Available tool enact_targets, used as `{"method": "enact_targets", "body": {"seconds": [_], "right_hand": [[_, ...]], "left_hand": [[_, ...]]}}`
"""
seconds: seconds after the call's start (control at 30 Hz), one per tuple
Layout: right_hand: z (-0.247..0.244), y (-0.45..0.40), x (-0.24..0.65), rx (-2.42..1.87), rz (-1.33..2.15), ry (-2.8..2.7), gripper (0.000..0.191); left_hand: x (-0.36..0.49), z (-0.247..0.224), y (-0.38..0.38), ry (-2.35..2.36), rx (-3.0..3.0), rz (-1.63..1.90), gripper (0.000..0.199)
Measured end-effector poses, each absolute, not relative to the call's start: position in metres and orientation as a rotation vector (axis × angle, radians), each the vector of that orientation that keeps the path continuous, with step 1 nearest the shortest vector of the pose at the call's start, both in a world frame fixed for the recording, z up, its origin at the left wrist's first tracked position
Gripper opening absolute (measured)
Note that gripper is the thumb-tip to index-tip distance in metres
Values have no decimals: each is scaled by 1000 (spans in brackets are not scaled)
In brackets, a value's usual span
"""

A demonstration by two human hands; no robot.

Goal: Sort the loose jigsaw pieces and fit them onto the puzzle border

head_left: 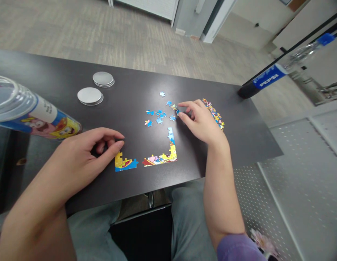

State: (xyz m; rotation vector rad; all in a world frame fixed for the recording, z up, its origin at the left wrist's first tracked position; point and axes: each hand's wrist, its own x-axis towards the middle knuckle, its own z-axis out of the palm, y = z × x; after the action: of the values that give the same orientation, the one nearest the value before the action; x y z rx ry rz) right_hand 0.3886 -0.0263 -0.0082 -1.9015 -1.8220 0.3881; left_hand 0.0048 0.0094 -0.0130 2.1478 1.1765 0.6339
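Several loose blue puzzle pieces (pixel 159 115) lie in the middle of the dark table. My right hand (pixel 197 117) is at their right edge, thumb and forefinger apart, with a small piece (pixel 177 112) by the fingertips. Below is a joined L-shaped strip (pixel 172 148) of puzzle pieces, its lower arm running left. A separate yellow and blue joined corner section (pixel 125 164) sits to its left. My left hand (pixel 95 154) rests beside that corner section, fingers curled, thumb and forefinger slightly apart, with nothing visible between them. A pile of mixed pieces (pixel 216 115) is partly behind my right hand.
A clear canister (pixel 46 121) with a cartoon label stands at the left, near my left forearm. Two small stacks of round white discs (pixel 89 95) lie at the upper left. A Pepsi bottle (pixel 269 78) stands near the table's far right edge (pixel 262 125).
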Motion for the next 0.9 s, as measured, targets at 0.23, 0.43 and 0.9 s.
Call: {"method": "enact_targets", "body": {"seconds": [0.23, 0.43, 0.9], "right_hand": [[-19, -26, 387, -1869, 290, -1989, 48], [-16, -25, 387, -1853, 290, -1959, 40], [-17, -21, 385, -1892, 230, -1973, 11]], "left_hand": [[4, -15, 10, 1199, 2166, 598, 36], [6, -10, 9, 1208, 2135, 607, 34], [9, -16, 10, 1242, 2128, 645, 42]]}}
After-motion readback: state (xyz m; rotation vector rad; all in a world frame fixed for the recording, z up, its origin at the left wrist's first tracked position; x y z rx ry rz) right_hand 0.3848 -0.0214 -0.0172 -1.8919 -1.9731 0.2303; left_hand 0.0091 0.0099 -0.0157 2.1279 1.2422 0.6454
